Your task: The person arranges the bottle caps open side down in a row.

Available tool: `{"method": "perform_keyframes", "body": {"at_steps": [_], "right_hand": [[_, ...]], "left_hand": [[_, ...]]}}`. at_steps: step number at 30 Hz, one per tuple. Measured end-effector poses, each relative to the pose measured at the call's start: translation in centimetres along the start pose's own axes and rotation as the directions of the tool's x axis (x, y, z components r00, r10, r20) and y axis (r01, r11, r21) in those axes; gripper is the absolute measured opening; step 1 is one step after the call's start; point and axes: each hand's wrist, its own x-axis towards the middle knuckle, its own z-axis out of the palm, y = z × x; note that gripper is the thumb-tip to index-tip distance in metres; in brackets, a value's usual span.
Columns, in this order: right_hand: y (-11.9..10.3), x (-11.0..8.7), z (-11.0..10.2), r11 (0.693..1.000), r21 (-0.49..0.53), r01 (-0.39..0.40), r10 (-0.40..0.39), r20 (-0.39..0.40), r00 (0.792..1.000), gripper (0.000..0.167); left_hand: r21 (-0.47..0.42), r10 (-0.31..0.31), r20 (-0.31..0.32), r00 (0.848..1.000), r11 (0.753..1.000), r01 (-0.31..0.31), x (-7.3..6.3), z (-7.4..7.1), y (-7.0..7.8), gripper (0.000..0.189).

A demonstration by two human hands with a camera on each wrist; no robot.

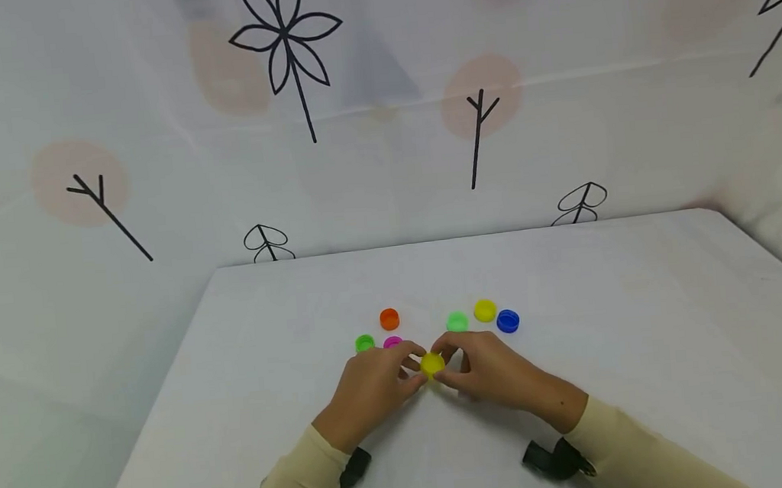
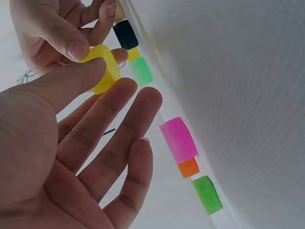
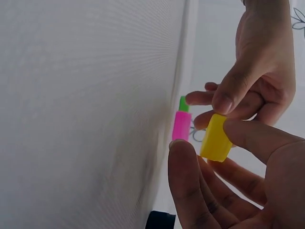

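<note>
Between both hands, above the white table (image 1: 647,346), is a yellow bottle cap (image 1: 432,365). My left hand (image 1: 372,387) pinches its left side with thumb and fingertips. From the right, my right hand (image 1: 497,370) pinches the same cap. In the left wrist view the yellow cap (image 2: 112,71) sits between the two thumbs and fingers, and the left hand's other fingers are spread loosely. Just beyond the left hand lie a magenta cap (image 1: 392,342), partly hidden, and a green cap (image 1: 365,343). A light green cap (image 1: 457,321) lies just past the right hand.
An orange cap (image 1: 389,319) lies behind the magenta one. Farther right are a second yellow cap (image 1: 485,311) and a blue cap (image 1: 508,321). A patterned white cloth (image 1: 385,168) hangs behind the table's far edge. Black wrist devices (image 1: 549,461) sit under the forearms.
</note>
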Motion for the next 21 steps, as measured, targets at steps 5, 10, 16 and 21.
{"method": "perform_keyframes", "body": {"at_steps": [5,10,16,21], "right_hand": [[0.03,-0.11,-0.03,1.0,-0.006,0.014,-0.014,-0.006,1.0,0.029],[-0.08,-0.07,-0.14,0.999,-0.026,0.031,-0.032,-0.012,0.999,0.03],[-0.21,-0.07,-0.39,0.998,-0.054,0.031,-0.033,-0.037,0.999,0.032],[-0.2,-0.06,-0.56,0.996,-0.046,0.074,-0.076,-0.05,0.996,0.034]], "left_hand": [[0.005,0.019,-0.017,1.0,1.0,-0.019,-0.06,-0.06,0.07,0.029],[0.018,0.045,-0.044,0.998,0.999,-0.044,-0.12,-0.12,-0.05,0.031],[0.041,0.08,-0.063,0.995,0.996,-0.077,0.05,-0.2,-0.13,0.032],[0.067,0.108,-0.1,0.989,0.993,-0.102,-0.04,-0.16,-0.32,0.033]]}}
